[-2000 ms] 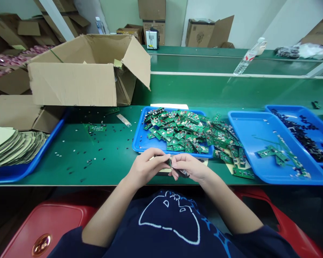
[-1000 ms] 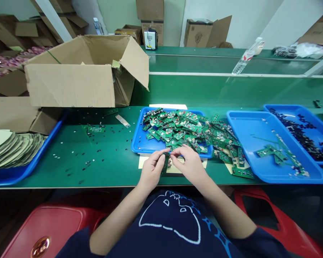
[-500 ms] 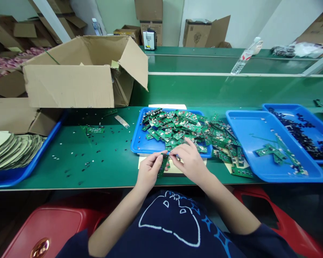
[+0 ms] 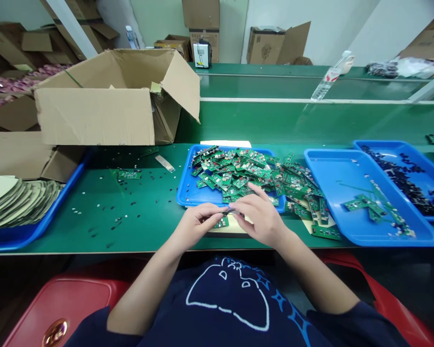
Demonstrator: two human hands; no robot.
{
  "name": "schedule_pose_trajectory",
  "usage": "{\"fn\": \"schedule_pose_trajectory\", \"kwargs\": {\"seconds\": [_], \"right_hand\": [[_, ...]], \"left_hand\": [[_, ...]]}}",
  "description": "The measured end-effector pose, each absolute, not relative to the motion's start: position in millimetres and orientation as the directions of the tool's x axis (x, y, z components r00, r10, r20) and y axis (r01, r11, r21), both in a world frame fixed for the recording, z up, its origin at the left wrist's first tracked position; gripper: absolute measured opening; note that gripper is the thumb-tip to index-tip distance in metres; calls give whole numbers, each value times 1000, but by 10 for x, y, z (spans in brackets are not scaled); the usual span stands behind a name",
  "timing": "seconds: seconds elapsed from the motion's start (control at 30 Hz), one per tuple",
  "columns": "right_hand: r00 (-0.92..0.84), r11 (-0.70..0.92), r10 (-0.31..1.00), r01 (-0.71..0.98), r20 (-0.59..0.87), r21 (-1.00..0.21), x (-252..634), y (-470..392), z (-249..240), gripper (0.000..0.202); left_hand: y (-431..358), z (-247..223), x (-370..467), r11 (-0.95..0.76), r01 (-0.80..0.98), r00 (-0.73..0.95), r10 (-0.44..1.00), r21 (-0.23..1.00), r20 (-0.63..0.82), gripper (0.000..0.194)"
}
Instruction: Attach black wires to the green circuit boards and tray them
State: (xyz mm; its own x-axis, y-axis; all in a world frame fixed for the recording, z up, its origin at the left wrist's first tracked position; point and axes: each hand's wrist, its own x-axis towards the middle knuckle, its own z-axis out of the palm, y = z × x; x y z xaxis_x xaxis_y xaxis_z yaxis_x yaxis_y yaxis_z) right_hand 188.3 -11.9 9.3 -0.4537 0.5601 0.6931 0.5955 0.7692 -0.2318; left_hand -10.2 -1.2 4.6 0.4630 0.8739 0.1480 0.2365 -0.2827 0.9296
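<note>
Just in front of the middle blue tray, my left hand pinches a small circuit board, seen nearly edge-on. My right hand meets it from the other side, thumb and fingertips closed at the board's right end. Its upper finger points out over the tray rim. Any small part between the fingertips is too small to make out. Under the hands, another green board shows by the cream paper. Many green circuit boards lie heaped in the tray and spill over its right side.
To the right are a blue tray with a few boards and a blue tray of black parts. A large open carton stands at the back left, beside stacked cream sheets. Small loose bits litter the green table.
The held board has turned from upright, its green face showing, to nearly edge-on. My left hand has rolled over and shifted slightly left; my right hand stays close by.
</note>
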Motion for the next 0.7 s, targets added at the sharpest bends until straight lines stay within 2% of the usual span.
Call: {"fn": "schedule_pose_trajectory", "kwargs": {"seconds": [0.1,0.2,0.23,0.3,0.37,0.43,0.5,0.57,0.63,0.7], "right_hand": [[-359,761,538,595,762,-257,1995,-161,203,26],[-260,783,482,558,837,-277,2144,-241,263,28],[-195,792,465,527,864,-307,2194,-257,261,27],[42,805,440,424,897,-415,2287,-242,232,24],[315,790,491,231,813,-567,2359,-152,196,22],[410,691,657,8,632,-723,2391,-19,184,21],[244,486,860,-120,448,-866,2362,95,210,21],[-98,264,957,-96,274,-960,2271,139,267,25],[-440,95,893,-15,92,-995,2144,107,335,31],[-627,-46,777,33,-56,-998,2023,31,385,34]], "left_hand": [[48,7,-180,-525,400,430,832,751,351,25],[96,-19,-277,-636,530,402,771,561,494,41],[103,-16,-305,-670,552,403,736,497,545,44],[94,11,-337,-750,550,436,634,369,639,46],[54,64,-330,-829,498,494,513,255,702,46],[-5,134,-291,-886,426,557,416,183,719,45],[-58,207,-241,-921,363,609,350,141,712,40],[-89,274,-202,-940,328,646,298,97,702,34],[-94,324,-187,-947,319,664,259,47,701,29],[-83,343,-198,-947,320,673,238,14,700,27]]}}
